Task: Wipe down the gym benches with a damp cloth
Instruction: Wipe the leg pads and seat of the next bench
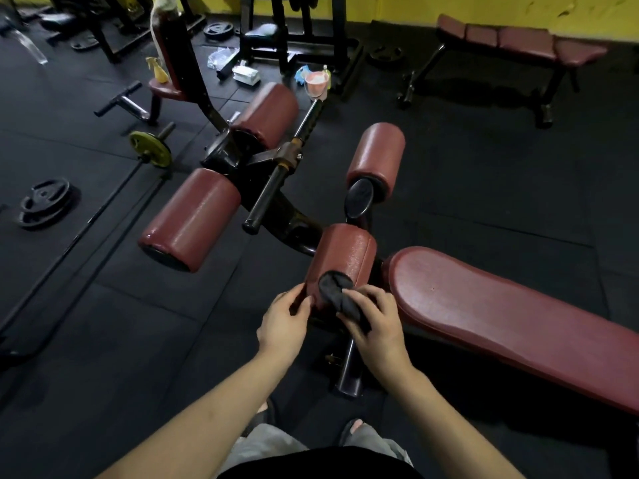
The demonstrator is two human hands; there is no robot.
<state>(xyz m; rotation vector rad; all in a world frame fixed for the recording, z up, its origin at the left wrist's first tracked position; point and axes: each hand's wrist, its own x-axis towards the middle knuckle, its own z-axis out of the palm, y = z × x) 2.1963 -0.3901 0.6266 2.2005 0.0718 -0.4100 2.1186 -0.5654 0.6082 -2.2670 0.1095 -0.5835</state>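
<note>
- The right hand (375,326) pinches a dark cloth (337,293) against the near end of a red roller pad (342,257).
- The left hand (285,321), fingers curled, grips that pad's end beside the cloth.
- The bench (501,316) stretches off right.

I stand on a black rubber mat floor (484,174); a yellow wall (484,8) runs along the far side, scuffed in places; black weight plates (43,203) lie stacked to my left beside a long barbell (86,223) with a yellow plate (150,148); dark machine frames (294,32) crowd the far end; the light is dim, and brightest on the wall.
</note>
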